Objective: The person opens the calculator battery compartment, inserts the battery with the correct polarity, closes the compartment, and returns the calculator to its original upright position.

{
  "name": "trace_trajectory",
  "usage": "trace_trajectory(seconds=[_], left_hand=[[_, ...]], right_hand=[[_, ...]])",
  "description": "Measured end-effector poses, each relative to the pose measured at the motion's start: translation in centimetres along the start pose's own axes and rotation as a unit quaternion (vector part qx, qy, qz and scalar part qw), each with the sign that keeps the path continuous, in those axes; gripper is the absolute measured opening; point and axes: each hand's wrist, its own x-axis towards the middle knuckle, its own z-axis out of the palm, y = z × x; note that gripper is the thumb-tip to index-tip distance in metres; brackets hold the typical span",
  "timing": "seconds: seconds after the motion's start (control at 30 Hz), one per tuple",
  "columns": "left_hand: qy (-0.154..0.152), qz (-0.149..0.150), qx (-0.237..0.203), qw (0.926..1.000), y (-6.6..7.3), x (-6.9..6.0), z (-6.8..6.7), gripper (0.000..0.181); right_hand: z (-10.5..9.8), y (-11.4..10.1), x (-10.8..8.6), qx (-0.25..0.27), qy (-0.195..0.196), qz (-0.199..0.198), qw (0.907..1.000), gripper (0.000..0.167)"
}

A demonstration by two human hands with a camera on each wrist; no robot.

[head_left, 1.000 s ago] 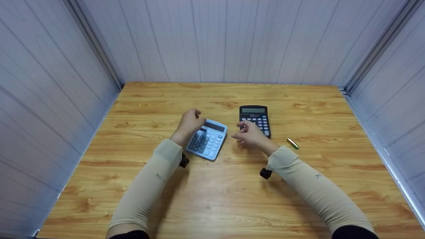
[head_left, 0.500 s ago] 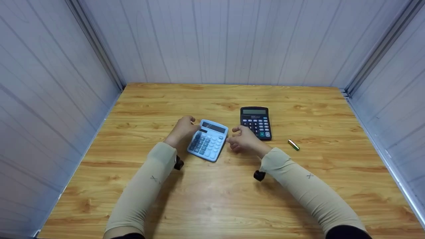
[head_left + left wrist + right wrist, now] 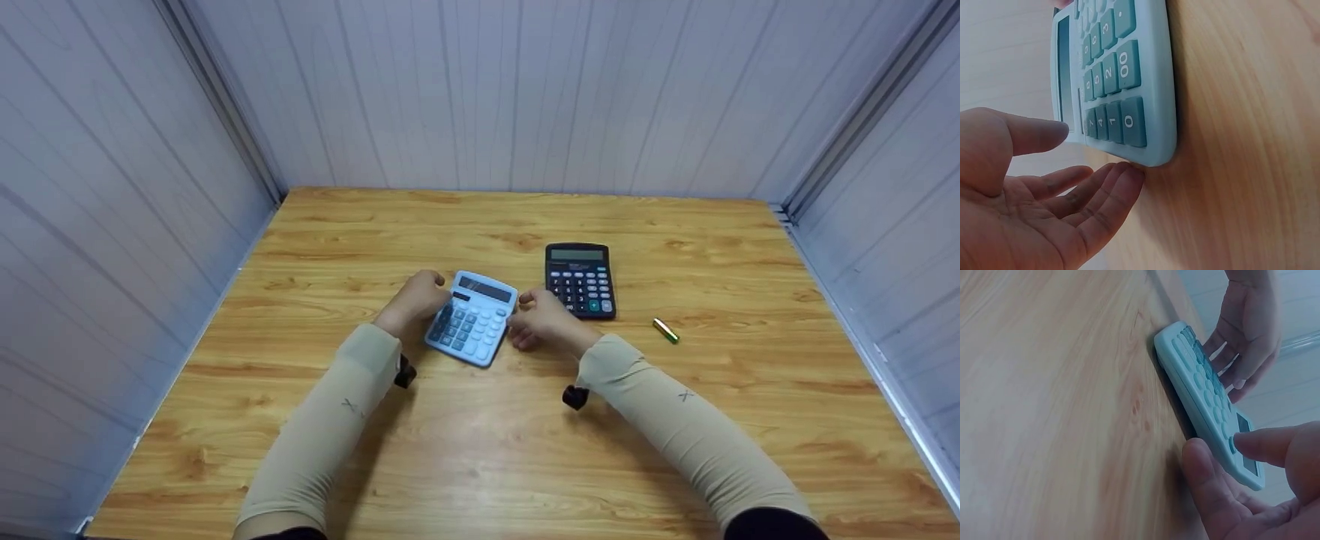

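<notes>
A person's bare left hand (image 3: pixel 1027 219) reached in from the left with the palm showing, its thumb (image 3: pixel 1039 135) extended to the edge of a dark rectangular display (image 3: pixel 1065 67). That display belonged to a pale blue plastic calculator (image 3: pixel 1159 90) with rounded corners, whose teal keys (image 3: pixel 1134 121) bore white numerals turned sideways. Below it, the loosely bent fingers (image 3: pixel 1103 208) reached the calculator's near long side; whether their tips touched it could not be told. A light brown wood-grained table (image 3: pixel 1241 140) filled the right, and a pale panelled wall (image 3: pixel 1005 62) stood behind.
</notes>
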Motion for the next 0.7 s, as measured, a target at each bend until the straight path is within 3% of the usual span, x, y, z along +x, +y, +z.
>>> trace_trajectory(seconds=[0.4, 0.7], left_hand=[[-0.009, 0.022, 0.013, 0.9996, 0.6, 0.0, 0.6, 0.047], [0.006, 0.001, -0.009, 0.9999, 0.5, 0.4, 1.1, 0.044]], right_hand=[[0.6, -0.1, 0.5, 0.014, -0.021, 0.008, 0.9997, 0.042], [0.9, -0.1, 0.5, 0.044, -0.020, 0.010, 0.9988, 0.038]])
